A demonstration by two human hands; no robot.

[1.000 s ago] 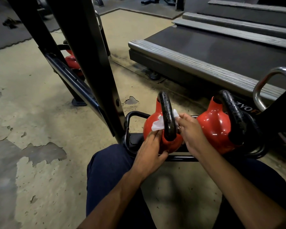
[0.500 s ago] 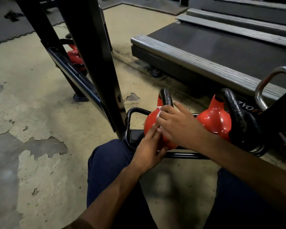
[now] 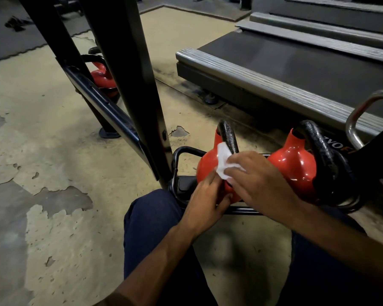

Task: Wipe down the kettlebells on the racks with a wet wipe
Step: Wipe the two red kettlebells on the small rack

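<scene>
Since half a second ago the right hand (image 3: 259, 182) has slid off the top of the black handle (image 3: 228, 135) toward 5 o'clock. The wet wipe (image 3: 222, 161), then almost hidden under its fingers, now shows as a white fold.

That wipe lies on the shoulder of the red kettlebell (image 3: 207, 166), just at the foot of the handle. The right hand's fingers are bent over the wipe's lower edge, pinning it to the metal. The left hand (image 3: 205, 199) has stayed low on the near side of the same kettlebell. Its fingers are laid nearly straight against the red body, its thumb is at the base, and it grasps nothing.

The kettlebell sits on the bottom rail of the black rack (image 3: 124, 69), near the rack's upright post. A second kettlebell (image 3: 292, 166), also red with a black handle, stands just beside it at 3 o'clock. A chrome handle (image 3: 356, 120) rises beyond that one, at the picture's right edge. A third kettlebell (image 3: 102, 77) rests farther along the rack at 10 o'clock, partly behind the post.

Behind the rack, from 12 to 2 o'clock, runs the treadmill (image 3: 296, 62). The worn floor (image 3: 53, 151) with peeling paint spreads from 7 to 11 o'clock. The person's knee (image 3: 150, 221), in dark blue trousers, is at 6 o'clock below the hands.
</scene>
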